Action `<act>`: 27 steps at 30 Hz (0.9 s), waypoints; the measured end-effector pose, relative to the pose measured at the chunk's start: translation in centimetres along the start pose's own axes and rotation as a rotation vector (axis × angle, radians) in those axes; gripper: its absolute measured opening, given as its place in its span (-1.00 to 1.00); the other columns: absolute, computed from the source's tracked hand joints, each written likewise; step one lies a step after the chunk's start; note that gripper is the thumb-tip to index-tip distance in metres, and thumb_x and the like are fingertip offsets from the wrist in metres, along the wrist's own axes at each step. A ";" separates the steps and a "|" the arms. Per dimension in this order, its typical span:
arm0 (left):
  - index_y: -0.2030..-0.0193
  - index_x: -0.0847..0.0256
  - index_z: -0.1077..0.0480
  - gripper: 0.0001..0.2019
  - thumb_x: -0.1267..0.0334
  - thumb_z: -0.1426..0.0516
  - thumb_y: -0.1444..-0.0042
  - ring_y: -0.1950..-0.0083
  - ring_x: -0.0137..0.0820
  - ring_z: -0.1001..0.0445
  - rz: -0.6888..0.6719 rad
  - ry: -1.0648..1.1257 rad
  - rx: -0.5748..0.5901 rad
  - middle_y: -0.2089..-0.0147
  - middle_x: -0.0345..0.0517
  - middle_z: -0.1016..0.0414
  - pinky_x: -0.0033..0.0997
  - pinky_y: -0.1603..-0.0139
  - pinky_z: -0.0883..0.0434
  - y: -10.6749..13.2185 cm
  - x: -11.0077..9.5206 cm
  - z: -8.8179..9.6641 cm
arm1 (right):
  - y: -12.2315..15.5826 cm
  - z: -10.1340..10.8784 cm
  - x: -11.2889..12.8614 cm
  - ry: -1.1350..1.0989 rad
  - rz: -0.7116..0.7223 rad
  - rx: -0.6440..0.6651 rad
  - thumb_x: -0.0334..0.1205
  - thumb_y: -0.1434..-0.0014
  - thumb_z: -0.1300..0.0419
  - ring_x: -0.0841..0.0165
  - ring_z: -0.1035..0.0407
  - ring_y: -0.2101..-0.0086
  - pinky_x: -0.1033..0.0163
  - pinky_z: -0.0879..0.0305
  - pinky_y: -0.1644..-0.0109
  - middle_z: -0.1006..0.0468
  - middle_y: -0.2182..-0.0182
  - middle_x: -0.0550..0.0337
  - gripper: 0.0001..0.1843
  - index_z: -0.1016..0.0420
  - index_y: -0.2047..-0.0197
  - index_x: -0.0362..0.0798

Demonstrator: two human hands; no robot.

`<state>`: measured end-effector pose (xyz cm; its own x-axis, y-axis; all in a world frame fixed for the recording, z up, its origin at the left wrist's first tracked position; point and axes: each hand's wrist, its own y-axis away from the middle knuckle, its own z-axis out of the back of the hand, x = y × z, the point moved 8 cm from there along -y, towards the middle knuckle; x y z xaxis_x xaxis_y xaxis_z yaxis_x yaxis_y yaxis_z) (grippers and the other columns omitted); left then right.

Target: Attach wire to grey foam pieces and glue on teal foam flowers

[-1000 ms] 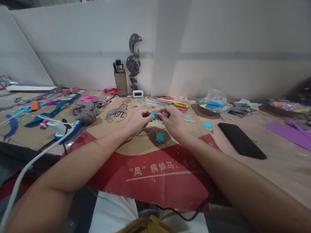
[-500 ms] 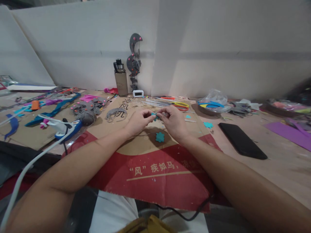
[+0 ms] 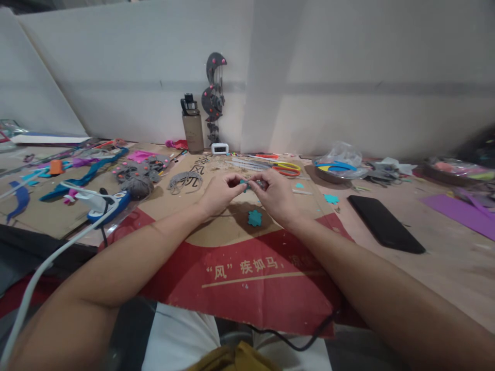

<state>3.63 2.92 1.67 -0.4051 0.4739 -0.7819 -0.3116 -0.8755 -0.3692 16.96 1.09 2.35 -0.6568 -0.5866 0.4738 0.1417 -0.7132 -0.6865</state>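
Between my two hands, above the cardboard sheet (image 3: 228, 237), is a small teal piece (image 3: 245, 186), mostly covered by fingers. My left hand (image 3: 222, 193) is closed in a pinch on its left side. From the right, my right hand (image 3: 273, 195) pinches at the same piece with thumb and forefinger. Just below them on the cardboard lies a teal flower-shaped cutout (image 3: 254, 218). Another teal cutout (image 3: 331, 199) rests to the right of my right hand. Behind that hand are scissors with yellow and red handles (image 3: 286, 168).
A black phone (image 3: 384, 223) lies at right, near purple sheet (image 3: 458, 214). A bottle (image 3: 192, 126) and small white clock (image 3: 220, 149) stand by the wall. Grey yarn (image 3: 141, 178), a power strip (image 3: 110, 205) and white cable (image 3: 36, 281) are at left. A bowl (image 3: 328, 174) holds plastic.
Both hands stay in nearly the same place. The fingers of my right hand have shifted slightly around the teal piece.
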 end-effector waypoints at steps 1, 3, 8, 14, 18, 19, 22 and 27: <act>0.35 0.27 -0.47 -0.84 0.22 -0.15 -0.04 0.45 -0.52 -0.28 0.015 0.017 0.000 0.47 -0.22 -0.41 -0.49 0.40 -0.22 0.0 0.1 0.0 | 0.0 0.0 0.0 0.001 -0.001 0.002 -0.19 -0.18 -0.19 0.31 -0.29 0.37 0.21 -0.16 0.28 -0.46 0.41 0.14 -0.87 -0.54 0.31 -0.03; 0.32 0.28 -0.47 -0.82 0.19 -0.15 -0.04 0.49 -0.53 -0.27 0.049 0.056 0.009 0.47 -0.22 -0.41 -0.49 0.44 -0.22 0.1 0.2 -0.1 | 0.0 0.0 0.0 -0.001 -0.003 0.004 -0.18 -0.18 -0.19 0.30 -0.30 0.37 0.20 -0.16 0.29 -0.46 0.41 0.13 -0.87 -0.53 0.31 -0.04; 0.36 0.28 -0.48 -0.80 0.18 -0.14 -0.06 0.52 -0.54 -0.26 0.074 0.016 0.017 0.53 -0.22 -0.39 -0.51 0.47 -0.21 0.1 0.3 -0.1 | 0.2 -0.2 0.1 0.013 -0.005 0.019 -0.18 -0.18 -0.18 0.30 -0.29 0.37 0.20 -0.15 0.31 -0.46 0.42 0.13 -0.87 -0.50 0.32 -0.03; 0.39 0.28 -0.51 -0.84 0.26 -0.13 -0.04 0.43 -0.51 -0.29 -0.057 -0.150 -0.032 0.46 -0.18 -0.47 -0.49 0.38 -0.22 0.1 -0.3 0.2 | 0.3 -0.7 0.3 0.044 0.011 0.026 -0.21 -0.18 -0.15 0.31 -0.29 0.38 0.21 -0.15 0.29 -0.46 0.41 0.13 -0.90 -0.45 0.35 -0.01; 0.37 0.28 -0.51 -0.85 0.31 -0.11 -0.02 0.39 -0.47 -0.33 -0.124 -0.260 -0.065 0.42 -0.15 -0.49 -0.46 0.32 -0.23 0.2 -1.0 0.4 | 0.5 -0.9 0.6 0.045 0.020 0.031 -0.23 -0.18 -0.14 0.30 -0.29 0.36 0.21 -0.14 0.30 -0.46 0.39 0.11 -0.90 -0.42 0.35 -0.03; 0.37 0.27 -0.51 -0.86 0.32 -0.11 -0.02 0.38 -0.46 -0.33 -0.141 -0.286 -0.069 0.41 -0.14 -0.49 -0.46 0.30 -0.24 0.3 -1.1 0.4 | 0.6 -1.0 0.6 0.043 0.022 0.033 -0.23 -0.19 -0.14 0.30 -0.30 0.36 0.21 -0.14 0.30 -0.46 0.39 0.11 -0.90 -0.42 0.35 -0.03; 0.37 0.27 -0.51 -0.86 0.34 -0.11 -0.01 0.35 -0.44 -0.34 -0.164 -0.322 -0.067 0.39 -0.13 -0.50 -0.45 0.27 -0.24 0.2 -1.3 0.4 | 0.6 -1.0 0.6 0.020 0.020 0.035 -0.22 -0.20 -0.14 0.29 -0.30 0.35 0.21 -0.15 0.29 -0.46 0.39 0.11 -0.89 -0.42 0.34 -0.04; 0.39 0.27 -0.49 -0.83 0.26 -0.10 -0.05 0.41 -0.48 -0.31 -0.076 -0.220 -0.043 0.45 -0.18 -0.47 -0.46 0.35 -0.20 -0.1 -0.4 0.5 | 0.5 -0.8 0.0 -0.040 -0.011 0.023 -0.21 -0.18 -0.17 0.30 -0.30 0.36 0.21 -0.16 0.32 -0.45 0.38 0.13 -0.88 -0.45 0.21 -0.03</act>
<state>3.35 2.90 2.26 -0.5614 0.5432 -0.6243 -0.3131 -0.8377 -0.4474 16.42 1.02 1.60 -0.6286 -0.5932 0.5030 0.1524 -0.7281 -0.6683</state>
